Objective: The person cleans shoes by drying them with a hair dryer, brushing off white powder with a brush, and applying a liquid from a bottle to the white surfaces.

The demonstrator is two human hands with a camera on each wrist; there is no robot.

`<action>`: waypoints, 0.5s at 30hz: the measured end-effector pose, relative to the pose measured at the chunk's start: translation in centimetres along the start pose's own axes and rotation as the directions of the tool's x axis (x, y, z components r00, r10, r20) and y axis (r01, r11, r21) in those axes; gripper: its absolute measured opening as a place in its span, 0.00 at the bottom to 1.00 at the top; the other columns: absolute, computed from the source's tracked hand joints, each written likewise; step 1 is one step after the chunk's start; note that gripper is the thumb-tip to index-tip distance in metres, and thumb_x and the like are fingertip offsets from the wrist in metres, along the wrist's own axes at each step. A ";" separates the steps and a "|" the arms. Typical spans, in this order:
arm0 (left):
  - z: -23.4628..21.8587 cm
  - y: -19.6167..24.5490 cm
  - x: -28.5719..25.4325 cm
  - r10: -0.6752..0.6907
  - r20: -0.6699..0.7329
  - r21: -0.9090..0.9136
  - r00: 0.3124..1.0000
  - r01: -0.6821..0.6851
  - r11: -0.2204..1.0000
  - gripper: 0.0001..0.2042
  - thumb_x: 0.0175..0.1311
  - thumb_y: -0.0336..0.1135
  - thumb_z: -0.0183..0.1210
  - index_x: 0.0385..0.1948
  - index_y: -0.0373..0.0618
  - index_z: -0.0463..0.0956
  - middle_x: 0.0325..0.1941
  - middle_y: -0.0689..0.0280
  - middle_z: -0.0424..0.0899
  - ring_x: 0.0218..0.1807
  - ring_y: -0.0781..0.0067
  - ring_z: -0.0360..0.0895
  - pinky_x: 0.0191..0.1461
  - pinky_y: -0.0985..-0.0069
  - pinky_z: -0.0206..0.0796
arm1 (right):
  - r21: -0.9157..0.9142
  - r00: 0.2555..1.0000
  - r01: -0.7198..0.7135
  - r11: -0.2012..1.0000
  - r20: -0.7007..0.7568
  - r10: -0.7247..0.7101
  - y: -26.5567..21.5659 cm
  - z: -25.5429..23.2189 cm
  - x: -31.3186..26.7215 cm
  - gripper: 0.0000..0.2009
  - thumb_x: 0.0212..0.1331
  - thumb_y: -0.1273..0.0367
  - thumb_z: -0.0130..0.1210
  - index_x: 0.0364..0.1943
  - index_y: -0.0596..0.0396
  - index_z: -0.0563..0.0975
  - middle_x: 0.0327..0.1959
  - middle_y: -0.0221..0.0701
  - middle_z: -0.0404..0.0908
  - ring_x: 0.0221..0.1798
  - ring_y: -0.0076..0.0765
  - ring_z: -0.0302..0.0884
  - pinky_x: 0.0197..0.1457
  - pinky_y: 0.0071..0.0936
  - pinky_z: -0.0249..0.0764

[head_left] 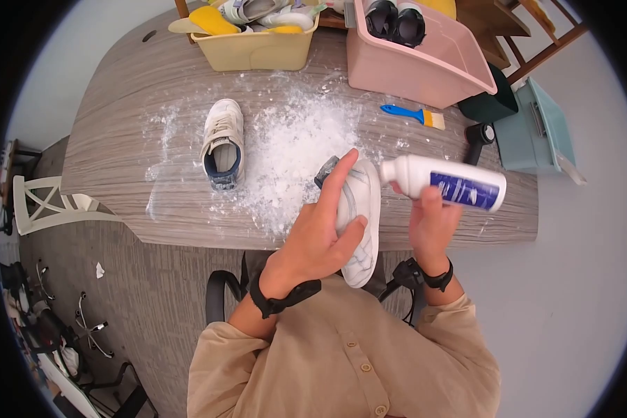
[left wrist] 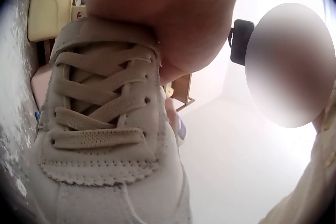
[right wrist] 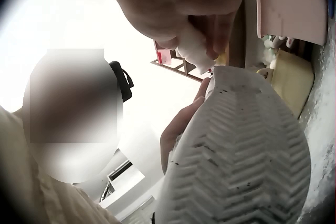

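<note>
My left hand [head_left: 313,237] holds a white sneaker [head_left: 369,202] on its side over the table's front edge, thumb and index finger spread along its upper. Its crossed laces [left wrist: 100,98] fill much of the left wrist view, while the right wrist view shows the zigzag-patterned sole [right wrist: 247,150]. My right hand [head_left: 435,226] grips a white bottle with a blue label [head_left: 467,191], tipped nearly level. The bottle's capped end points left, close beside the sneaker's heel end. A matching sneaker [head_left: 223,143] stands upright on the table to the left.
White powder [head_left: 292,143] is scattered across the wooden table [head_left: 118,139]. A blue-handled brush [head_left: 412,115] and a black tool [head_left: 476,139] lie at the right. Behind stand a yellow bin [head_left: 254,52] of shoes and a pink bin [head_left: 418,70] with black footwear.
</note>
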State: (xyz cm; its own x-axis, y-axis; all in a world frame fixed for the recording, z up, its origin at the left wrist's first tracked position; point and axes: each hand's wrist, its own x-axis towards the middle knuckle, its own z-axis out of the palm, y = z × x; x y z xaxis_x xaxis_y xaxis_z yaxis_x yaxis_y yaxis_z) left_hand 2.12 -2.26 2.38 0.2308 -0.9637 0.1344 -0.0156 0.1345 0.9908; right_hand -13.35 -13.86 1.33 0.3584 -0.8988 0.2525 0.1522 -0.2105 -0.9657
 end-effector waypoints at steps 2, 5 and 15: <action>0.2 -0.1 0.0 0.016 -0.006 0.010 1.000 -0.016 1.000 0.38 0.54 0.23 0.53 0.68 0.38 0.44 0.55 0.52 0.72 0.58 0.65 0.68 0.63 0.71 0.55 | 0.227 0.990 -0.140 0.964 0.031 0.136 -1.0 1.1 1.0 0.20 0.65 0.61 0.48 0.50 0.67 0.69 0.45 0.44 0.78 0.46 0.43 0.79 0.48 0.34 0.78; 0.3 -0.2 0.2 0.036 0.019 0.013 0.999 -0.036 0.999 0.39 0.53 0.25 0.53 0.68 0.39 0.42 0.55 0.48 0.72 0.55 0.57 0.70 0.59 0.69 0.58 | 0.363 0.947 -0.322 0.874 0.129 0.294 -0.9 1.7 2.1 0.21 0.69 0.59 0.43 0.52 0.65 0.68 0.48 0.42 0.77 0.51 0.44 0.77 0.54 0.33 0.75; 0.6 -1.5 0.9 0.087 -0.155 -0.130 0.984 -0.107 0.986 0.31 0.55 0.28 0.59 0.62 0.40 0.56 0.49 0.57 0.75 0.46 0.71 0.75 0.51 0.74 0.66 | 0.464 0.943 -0.333 0.821 0.169 0.287 -0.5 2.5 1.3 0.21 0.68 0.58 0.43 0.53 0.64 0.68 0.51 0.42 0.76 0.53 0.43 0.76 0.59 0.37 0.72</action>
State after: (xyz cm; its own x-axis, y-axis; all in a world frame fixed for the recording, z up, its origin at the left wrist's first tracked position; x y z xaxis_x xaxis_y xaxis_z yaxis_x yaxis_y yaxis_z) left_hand 1.76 -3.44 0.98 0.3763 -0.9010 0.2159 0.0865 0.2662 0.9600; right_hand -10.60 -13.98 2.28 0.5373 -0.8429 -0.0291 0.4325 0.3049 -0.8485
